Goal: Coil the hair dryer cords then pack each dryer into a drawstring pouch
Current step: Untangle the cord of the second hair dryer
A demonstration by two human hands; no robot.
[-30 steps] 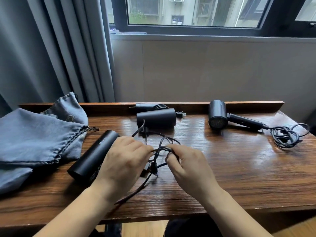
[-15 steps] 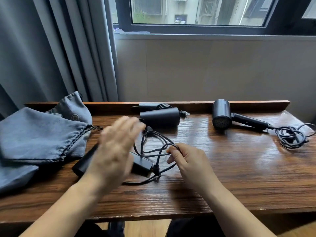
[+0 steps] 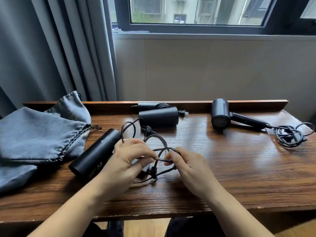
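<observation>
Lying flat beside dryer (image 3: 95, 153): pouches (image 3: 37, 134)

Likely home or hotel room: wooden counter (image 3: 222, 168) under window (image 3: 196, 11), grey curtain (image 3: 51, 48), apartment blocks outside, hair dryers (image 3: 220, 113).

Two bare forearms come up from the bottom edge, no sleeves anywhere in sight, nothing worn at either wrist. The left hand (image 3: 127, 161) shows no ring, no watch, no glove. The right hand (image 3: 189, 165) is just as plain, with short, unpainted nails on the fingers that show. Below the forearms there's a glimpse of dark clothing, too shadowed to make out further.
</observation>
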